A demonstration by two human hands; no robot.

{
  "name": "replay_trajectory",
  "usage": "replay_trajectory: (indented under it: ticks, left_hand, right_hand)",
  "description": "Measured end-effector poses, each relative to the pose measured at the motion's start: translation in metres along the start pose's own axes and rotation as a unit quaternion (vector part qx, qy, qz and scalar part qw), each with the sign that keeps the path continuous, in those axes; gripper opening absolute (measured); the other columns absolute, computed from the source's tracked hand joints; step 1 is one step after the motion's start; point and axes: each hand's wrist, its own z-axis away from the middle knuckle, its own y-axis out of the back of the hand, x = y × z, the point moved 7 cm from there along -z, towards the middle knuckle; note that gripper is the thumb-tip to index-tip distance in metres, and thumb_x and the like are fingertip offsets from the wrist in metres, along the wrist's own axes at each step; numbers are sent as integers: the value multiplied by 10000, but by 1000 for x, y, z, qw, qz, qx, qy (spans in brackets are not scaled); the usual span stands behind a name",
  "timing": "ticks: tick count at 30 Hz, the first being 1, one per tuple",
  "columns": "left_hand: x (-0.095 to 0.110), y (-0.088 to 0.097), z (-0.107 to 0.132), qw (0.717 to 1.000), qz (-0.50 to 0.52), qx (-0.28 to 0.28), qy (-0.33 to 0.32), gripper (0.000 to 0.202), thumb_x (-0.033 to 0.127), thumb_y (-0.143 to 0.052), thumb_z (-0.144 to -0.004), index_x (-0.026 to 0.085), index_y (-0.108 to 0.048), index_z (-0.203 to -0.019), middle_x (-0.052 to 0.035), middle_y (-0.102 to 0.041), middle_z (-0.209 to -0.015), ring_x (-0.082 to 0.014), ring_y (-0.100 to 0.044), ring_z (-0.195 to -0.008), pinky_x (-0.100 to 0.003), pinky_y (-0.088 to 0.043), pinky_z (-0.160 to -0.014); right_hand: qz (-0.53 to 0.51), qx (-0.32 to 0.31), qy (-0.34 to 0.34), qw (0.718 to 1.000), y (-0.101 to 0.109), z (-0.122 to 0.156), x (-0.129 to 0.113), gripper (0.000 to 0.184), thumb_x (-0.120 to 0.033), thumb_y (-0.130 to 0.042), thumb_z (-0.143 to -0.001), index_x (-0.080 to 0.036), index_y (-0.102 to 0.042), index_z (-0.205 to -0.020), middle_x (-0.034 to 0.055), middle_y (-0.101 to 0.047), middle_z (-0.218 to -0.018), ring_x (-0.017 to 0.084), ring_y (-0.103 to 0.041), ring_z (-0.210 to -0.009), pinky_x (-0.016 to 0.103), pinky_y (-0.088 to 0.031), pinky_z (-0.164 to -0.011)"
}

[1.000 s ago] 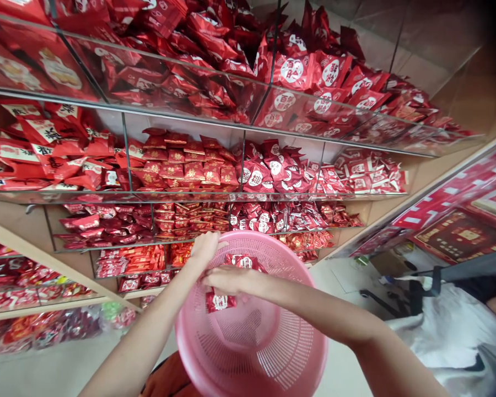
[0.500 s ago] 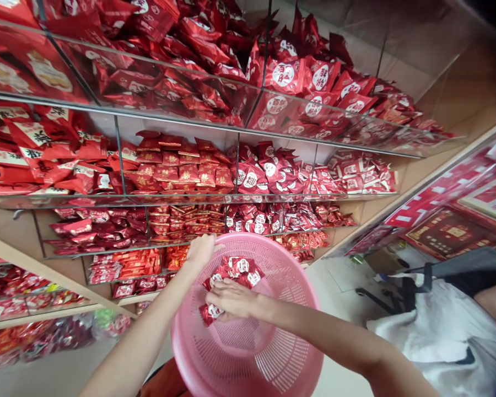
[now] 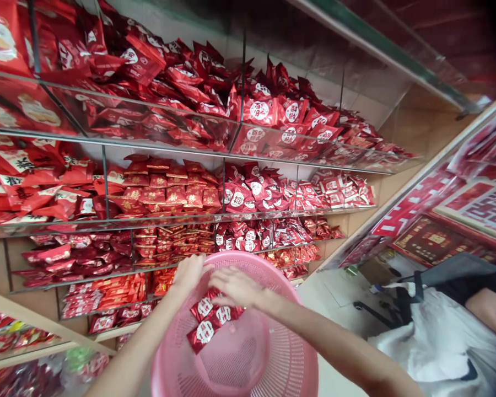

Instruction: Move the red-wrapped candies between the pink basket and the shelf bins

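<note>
A pink plastic basket (image 3: 289,353) with perforated walls stands in front of me. My left hand (image 3: 190,273) is closed over its far-left rim. Inside lie several small red snack packets (image 3: 204,332) with white round labels, grouped toward the far-left side. Over these packets reaches my right hand (image 3: 235,288), palm down, fingers stretched out and touching the upper ones. Its fingertips partly hide the packets beneath, and no firm grip shows.
Glass-fronted shelves (image 3: 161,146) full of red packets rise beyond the basket. A wooden side panel (image 3: 357,226) borders them. At right are red printed goods (image 3: 434,234) and a person in white clothing (image 3: 430,336). Bagged goods (image 3: 28,377) lie low at left.
My right hand has moved toward the basket's far side, from below the packets to over them. The packets have shifted nearer to me. The view has tilted up, showing more of the upper shelf.
</note>
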Motion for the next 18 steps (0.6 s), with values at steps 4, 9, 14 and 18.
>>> replay_trajectory:
  ticks: [4, 9, 14, 18]
  left_hand:
    - [0, 2, 1, 1000, 12, -11, 4, 460, 541, -293, -840, 177, -554, -948, -110, -662, -833, -229, -635, -798, -294, -442, -655]
    - [0, 2, 1, 999, 30, -19, 4, 478, 564, -279, -834, 185, -554, -929, -100, -664, -825, -220, -632, -794, -293, -442, -669]
    - [1, 3, 0, 999, 18, -25, 12, 492, 566, -273, -834, 178, -552, -952, -106, -662, -831, -227, -632, -801, -295, -443, -661]
    - [2, 5, 1, 999, 13, -33, 27, 488, 565, -293, -830, 177, -553, -972, -111, -657, -865, -223, -626, -829, -291, -439, -688]
  right_hand:
    - [19, 94, -196, 976, 45, 26, 100, 206, -285, -394, -883, -171, -527, -990, 64, -564, -965, 166, -508, -897, 308, -396, -805]
    - [145, 22, -272, 951, 58, 65, 175, 238, -160, -383, -871, -190, -541, -1046, 75, -547, -966, 174, -507, -901, 276, -395, -776]
    - [232, -87, -198, 948, 45, 66, 189, 283, -100, -428, -829, -201, -553, -1062, 82, -538, -1033, 197, -499, -945, 294, -387, -794]
    - [248, -119, -181, 944, 47, 60, 186, 226, -85, -437, -819, -165, -584, -970, 101, -547, -1017, 200, -506, -923, 292, -384, -767]
